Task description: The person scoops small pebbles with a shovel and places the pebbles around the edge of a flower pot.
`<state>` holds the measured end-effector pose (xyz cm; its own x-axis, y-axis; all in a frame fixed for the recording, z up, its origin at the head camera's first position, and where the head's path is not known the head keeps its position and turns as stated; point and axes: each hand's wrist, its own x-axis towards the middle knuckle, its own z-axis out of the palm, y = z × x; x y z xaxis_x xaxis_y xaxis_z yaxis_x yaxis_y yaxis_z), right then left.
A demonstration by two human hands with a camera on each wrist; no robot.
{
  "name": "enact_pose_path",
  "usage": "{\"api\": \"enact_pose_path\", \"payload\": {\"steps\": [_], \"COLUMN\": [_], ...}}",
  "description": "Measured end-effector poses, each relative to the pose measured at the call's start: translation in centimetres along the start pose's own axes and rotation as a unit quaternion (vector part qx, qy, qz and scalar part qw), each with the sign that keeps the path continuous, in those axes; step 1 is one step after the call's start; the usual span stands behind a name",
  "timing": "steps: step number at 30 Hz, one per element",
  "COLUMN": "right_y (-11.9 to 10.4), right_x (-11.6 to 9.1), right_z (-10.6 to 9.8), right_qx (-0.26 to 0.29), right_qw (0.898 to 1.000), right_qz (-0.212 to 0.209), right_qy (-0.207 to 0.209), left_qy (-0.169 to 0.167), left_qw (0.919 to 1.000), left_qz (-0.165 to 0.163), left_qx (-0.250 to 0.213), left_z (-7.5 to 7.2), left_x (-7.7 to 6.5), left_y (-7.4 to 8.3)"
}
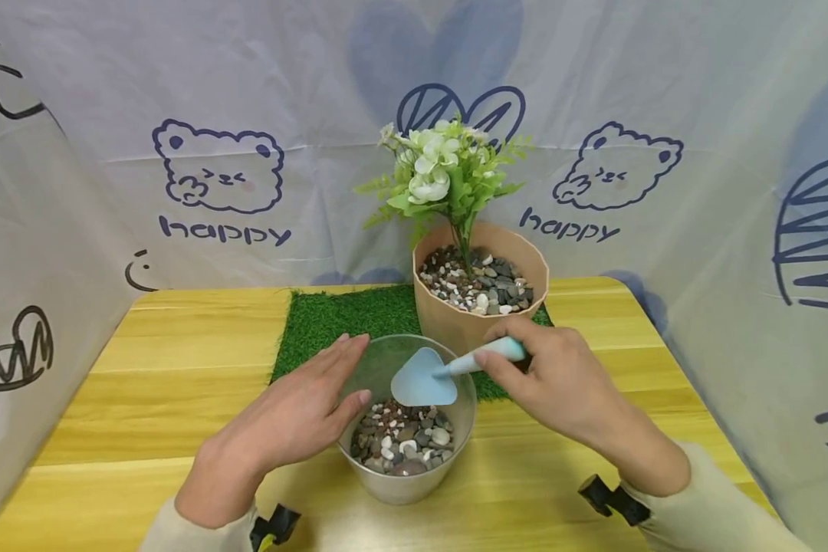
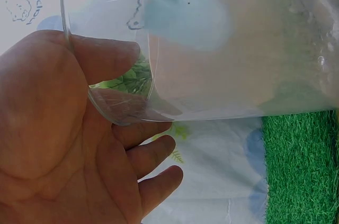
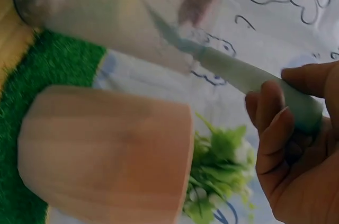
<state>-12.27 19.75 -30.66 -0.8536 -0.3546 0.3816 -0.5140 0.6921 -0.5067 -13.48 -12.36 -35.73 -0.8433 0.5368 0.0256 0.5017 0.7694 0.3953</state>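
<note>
A clear plastic bucket (image 1: 414, 487) of mixed pebbles (image 1: 414, 441) stands at the table's front. My left hand (image 1: 297, 402) rests at its left rim, fingers fairly straight; the left wrist view puts the thumb (image 2: 108, 60) across the rim, with the other fingers (image 2: 159, 187) spread outside. My right hand (image 1: 559, 376) grips the handle of a light blue hand trowel (image 1: 424, 379). Its blade is over the bucket's mouth, above the pebbles, and no load is visible on it. In the right wrist view the fingers curl round the handle (image 3: 238, 75).
Behind the bucket stands a peach flowerpot (image 1: 448, 318) holding pebbles and a white-flowered plant (image 1: 448, 172). Green artificial turf (image 1: 345, 318) lies beneath the pot on the wooden table (image 1: 200, 368). Printed white cloth (image 1: 331, 77) encloses the back and sides.
</note>
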Motion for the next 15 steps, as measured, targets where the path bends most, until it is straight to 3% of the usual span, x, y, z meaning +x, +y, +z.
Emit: {"api": "enact_pose_path", "payload": {"steps": [3, 10, 15], "right_y": [0.0, -0.1, -0.6], "right_x": [0.0, 0.1, 0.5], "right_z": [1.2, 3.5, 4.5], "right_qx": [-0.035, -0.099, -0.125], "right_qw": [0.999, 0.990, 0.986], "right_qz": [-0.026, -0.096, -0.099], "right_qy": [-0.026, -0.026, -0.037], "left_qy": [0.002, 0.004, 0.007], "left_qw": [1.0000, 1.0000, 1.0000], "left_qz": [0.001, 0.002, 0.002], "left_qx": [0.002, 0.003, 0.002], "left_z": [0.0, 0.0, 0.0], "left_x": [0.0, 0.1, 0.1], "left_y": [0.1, 0.1, 0.2]}}
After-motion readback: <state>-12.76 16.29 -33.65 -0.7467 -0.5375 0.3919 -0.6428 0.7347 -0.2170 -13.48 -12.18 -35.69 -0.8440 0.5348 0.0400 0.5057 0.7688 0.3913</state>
